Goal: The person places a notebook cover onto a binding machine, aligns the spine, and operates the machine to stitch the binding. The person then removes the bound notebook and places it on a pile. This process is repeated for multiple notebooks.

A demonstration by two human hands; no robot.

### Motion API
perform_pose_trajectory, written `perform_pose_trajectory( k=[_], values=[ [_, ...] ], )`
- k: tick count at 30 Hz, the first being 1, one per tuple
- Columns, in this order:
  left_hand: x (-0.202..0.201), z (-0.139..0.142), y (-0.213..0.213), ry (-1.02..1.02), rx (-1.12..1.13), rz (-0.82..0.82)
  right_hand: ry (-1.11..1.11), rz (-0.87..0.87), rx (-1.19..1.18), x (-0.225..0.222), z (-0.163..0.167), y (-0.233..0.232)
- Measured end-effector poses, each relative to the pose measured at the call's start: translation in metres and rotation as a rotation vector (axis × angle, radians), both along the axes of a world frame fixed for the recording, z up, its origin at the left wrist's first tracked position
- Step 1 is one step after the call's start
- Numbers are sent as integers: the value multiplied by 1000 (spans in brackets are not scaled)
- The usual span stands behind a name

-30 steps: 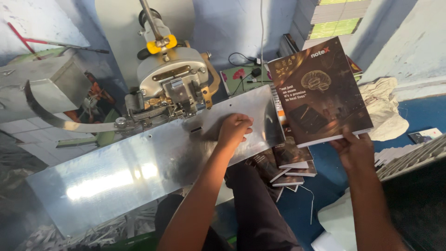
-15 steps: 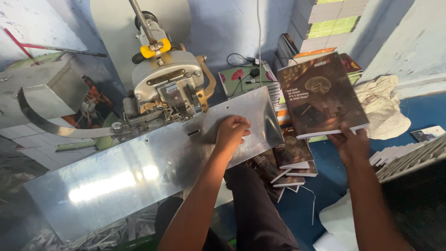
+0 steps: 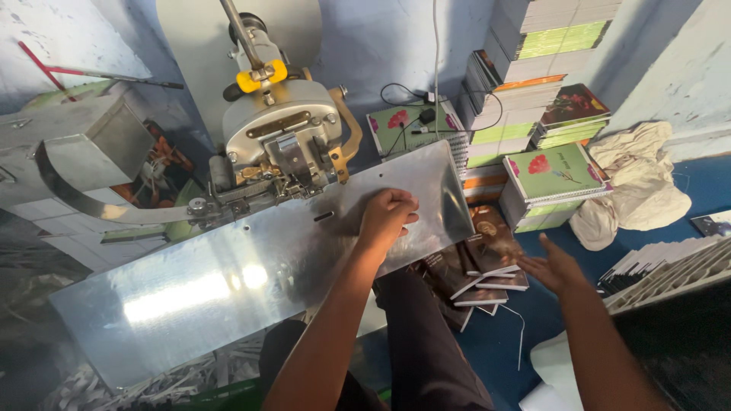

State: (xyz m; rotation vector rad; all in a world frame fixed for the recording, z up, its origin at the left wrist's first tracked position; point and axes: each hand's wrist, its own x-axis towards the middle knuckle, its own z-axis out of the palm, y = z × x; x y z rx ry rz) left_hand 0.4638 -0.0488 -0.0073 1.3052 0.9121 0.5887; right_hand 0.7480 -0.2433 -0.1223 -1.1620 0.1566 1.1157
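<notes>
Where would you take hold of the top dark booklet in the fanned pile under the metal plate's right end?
Probably by its free right edge, coming from the right with the right hand, which hovers open beside it. The top dark booklet lies flat, its left part tucked under the metal plate, so only that pale page edge sticks out for a pinch.

The left hand (image 3: 387, 219) covers part of the metal plate (image 3: 228, 281), its fingertips curled out of sight. The stacks of books (image 3: 544, 30) run off the top edge — the white sheets (image 3: 552, 380) off the bottom. The dark booklets (image 3: 476, 266) lie partly under the plate.
</notes>
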Motion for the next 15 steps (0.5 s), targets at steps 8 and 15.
perform_pose_trajectory(
  k=[8,15],
  values=[
    [3,-10,4,-22,2,6,-125,-61,105,33,18,23],
    [7,-20,5,-48,27,19,-457,-11,149,38,55,47]
  ],
)
